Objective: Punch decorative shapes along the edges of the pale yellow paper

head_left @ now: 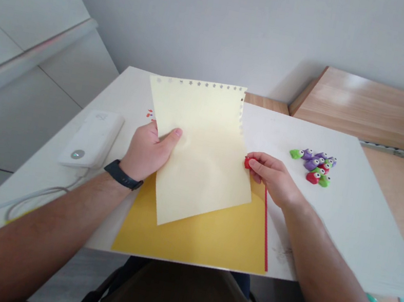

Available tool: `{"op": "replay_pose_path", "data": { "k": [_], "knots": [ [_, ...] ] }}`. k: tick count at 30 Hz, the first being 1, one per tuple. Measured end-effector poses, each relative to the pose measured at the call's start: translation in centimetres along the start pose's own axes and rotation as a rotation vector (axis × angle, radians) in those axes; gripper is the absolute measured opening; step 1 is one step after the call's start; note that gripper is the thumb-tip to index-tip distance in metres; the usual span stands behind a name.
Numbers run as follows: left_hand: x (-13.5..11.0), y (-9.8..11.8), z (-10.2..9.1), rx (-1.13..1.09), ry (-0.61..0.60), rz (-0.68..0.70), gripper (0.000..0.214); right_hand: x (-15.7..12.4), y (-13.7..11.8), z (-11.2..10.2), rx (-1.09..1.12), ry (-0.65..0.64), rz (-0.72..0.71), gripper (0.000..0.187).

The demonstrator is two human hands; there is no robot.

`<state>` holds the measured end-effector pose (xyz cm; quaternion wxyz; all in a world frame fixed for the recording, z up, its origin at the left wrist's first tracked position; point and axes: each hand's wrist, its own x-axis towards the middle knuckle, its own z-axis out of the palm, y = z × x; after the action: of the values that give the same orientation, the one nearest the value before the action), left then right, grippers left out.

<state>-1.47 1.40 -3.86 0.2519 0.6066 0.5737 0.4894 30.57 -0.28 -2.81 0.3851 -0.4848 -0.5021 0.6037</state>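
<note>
My left hand (149,149) grips the left edge of a pale yellow sheet of paper (201,156), thumb on top, and holds it tilted above the white table (352,208). Small star-shaped holes run along the sheet's top edge and partway down its right edge. My right hand (273,176) is closed on a small red paper punch (248,163) set against the sheet's right edge. Under the sheet lies a darker yellow sheet (210,236) with a red sheet's edge (266,230) showing at its right.
A cluster of several small green, purple and red punches (316,166) lies to the right of my right hand. A white device (92,138) with a cable sits at the table's left. A few red paper bits (149,113) lie near the sheet. A wooden board (377,109) stands behind.
</note>
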Motion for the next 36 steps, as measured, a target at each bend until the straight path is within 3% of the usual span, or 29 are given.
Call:
{"op": "replay_pose_path", "data": {
  "k": [36],
  "knots": [
    [-0.05, 0.0, -0.14, -0.009, 0.025, -0.034, 0.036, 0.14, 0.14, -0.59, 0.046, 0.122, -0.012, 0.028]
  ]
}}
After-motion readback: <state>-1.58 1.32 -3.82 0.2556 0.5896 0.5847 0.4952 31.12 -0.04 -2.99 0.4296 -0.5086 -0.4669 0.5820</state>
